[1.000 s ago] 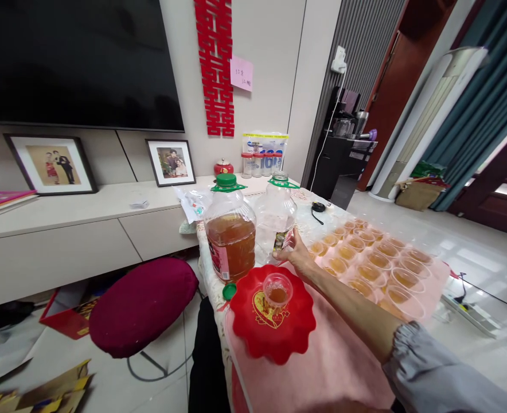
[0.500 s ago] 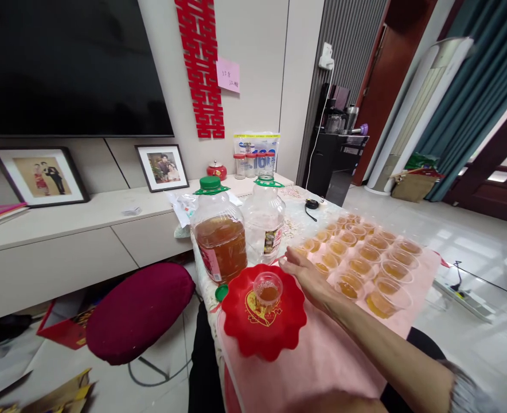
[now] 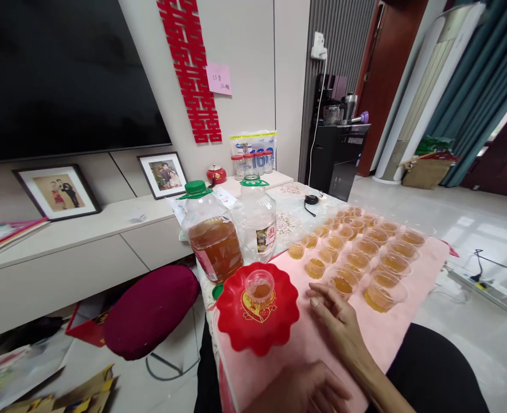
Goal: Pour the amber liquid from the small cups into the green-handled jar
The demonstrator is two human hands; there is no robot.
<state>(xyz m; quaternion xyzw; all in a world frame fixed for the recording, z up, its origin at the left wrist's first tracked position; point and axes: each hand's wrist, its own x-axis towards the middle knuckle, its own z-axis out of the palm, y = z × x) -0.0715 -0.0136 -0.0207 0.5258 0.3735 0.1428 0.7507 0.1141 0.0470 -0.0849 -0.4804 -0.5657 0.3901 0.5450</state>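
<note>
My right hand (image 3: 335, 314) is over the pink cloth (image 3: 279, 367), fingers loosely stretched and empty, between the red scalloped plate and the rows of cups. Lower down, my left hand (image 3: 307, 389) reaches in from the bottom edge, slightly blurred, its fingers apart with nothing seen in them. A clear plastic cup (image 3: 260, 287) with some amber drink stands on the red plate (image 3: 253, 338). Several similar cups (image 3: 315, 265) of amber drink stand in rows on the cloth to the right. The nearest one to my right hand is a filled cup (image 3: 343, 283).
Behind the plate stand a large jug (image 3: 215, 244) of brown drink with a green cap and a nearly colourless jug (image 3: 256, 223) without one. A green cap (image 3: 218, 291) lies beside the plate. A maroon stool (image 3: 150, 312) is at the left; a tape measure (image 3: 311, 199) lies farther back.
My right hand has drawn back from the left end of the cup rows toward me. My left hand has come into view at the bottom. The view has shifted slightly.
</note>
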